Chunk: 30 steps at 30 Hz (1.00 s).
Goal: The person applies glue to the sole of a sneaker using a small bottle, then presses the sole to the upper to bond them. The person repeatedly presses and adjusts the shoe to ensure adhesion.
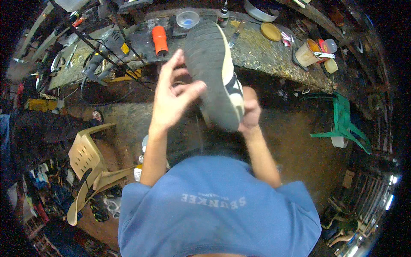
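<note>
The right hand (251,112) grips a sneaker (214,81) raised between the hands, short of the table (261,58); the left hand (169,98) spreads wide beside it, contact unclear. Sole (205,55) and upper (233,88) look joined already; any remaining work doesn't show.

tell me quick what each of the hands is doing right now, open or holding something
Left hand: open beside a cream-and-black shoe with a dark grey sole; whether it touches cannot be told.
Right hand: closed, holding that shoe.
</note>
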Available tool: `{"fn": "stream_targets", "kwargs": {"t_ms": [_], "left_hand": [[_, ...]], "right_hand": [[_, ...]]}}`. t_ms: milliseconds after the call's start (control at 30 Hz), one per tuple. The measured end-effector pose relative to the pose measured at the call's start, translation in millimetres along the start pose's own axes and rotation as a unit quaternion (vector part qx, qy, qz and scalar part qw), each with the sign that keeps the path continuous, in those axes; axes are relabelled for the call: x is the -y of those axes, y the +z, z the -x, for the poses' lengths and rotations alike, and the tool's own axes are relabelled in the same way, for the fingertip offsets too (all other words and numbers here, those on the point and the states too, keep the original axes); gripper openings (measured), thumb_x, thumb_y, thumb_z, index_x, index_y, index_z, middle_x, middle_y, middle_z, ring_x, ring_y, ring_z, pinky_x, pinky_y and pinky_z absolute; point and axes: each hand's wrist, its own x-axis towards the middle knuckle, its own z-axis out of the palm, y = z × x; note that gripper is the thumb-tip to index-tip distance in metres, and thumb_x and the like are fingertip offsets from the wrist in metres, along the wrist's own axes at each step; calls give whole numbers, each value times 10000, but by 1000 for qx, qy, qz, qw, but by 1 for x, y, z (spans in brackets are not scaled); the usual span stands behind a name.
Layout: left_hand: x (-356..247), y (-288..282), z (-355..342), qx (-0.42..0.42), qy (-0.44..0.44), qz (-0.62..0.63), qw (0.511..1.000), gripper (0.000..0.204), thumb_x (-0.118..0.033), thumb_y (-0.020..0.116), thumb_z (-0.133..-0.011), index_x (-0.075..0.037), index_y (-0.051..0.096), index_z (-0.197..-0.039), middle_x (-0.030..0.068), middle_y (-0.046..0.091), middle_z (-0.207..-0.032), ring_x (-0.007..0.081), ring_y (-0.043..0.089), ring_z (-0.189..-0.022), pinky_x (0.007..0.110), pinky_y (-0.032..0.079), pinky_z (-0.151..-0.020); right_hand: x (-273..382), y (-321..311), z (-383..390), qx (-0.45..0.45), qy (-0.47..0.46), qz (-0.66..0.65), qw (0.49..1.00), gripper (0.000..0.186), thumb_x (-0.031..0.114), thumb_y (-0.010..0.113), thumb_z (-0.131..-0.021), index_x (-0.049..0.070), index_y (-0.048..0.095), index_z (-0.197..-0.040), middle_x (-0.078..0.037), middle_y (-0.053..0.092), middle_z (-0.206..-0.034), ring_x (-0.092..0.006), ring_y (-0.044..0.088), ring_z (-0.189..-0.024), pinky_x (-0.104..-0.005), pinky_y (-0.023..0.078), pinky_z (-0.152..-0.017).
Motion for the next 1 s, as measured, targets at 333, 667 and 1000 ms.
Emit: {"fn": "stream_targets", "kwargs": {"t_ms": [333,667,1000], "left_hand": [[-24,-34,-16,-10,134,38,990,1077,-174,948,-771,1,338,-1643,162,503,-1564,292,550,-1379,472,494,-1160],[-4,-24,-17,147,418,23,896,1064,-158,995,-561,-37,510,-1501,257,468,-1496,491,524,-1433,652,418,-1215],[-10,-38,5,126,114,148,974,1149,-253,960,-796,5,287,-1690,199,446,-1659,314,445,-1545,528,330,-1291]], "right_hand": [[-1,15,-4,-8,-90,131,987,1046,377,818,-823,-41,331,-1650,-202,522,-1599,-341,597,-1411,-451,447,-1228],[10,9,-24,-94,-220,20,971,678,559,495,-1120,4,560,-1504,-166,610,-1546,-338,649,-1339,-509,506,-1171],[50,23,-16,-131,-252,161,945,608,439,541,-1043,-34,607,-1419,-199,682,-1376,-323,654,-1285,-455,491,-1150]]}}
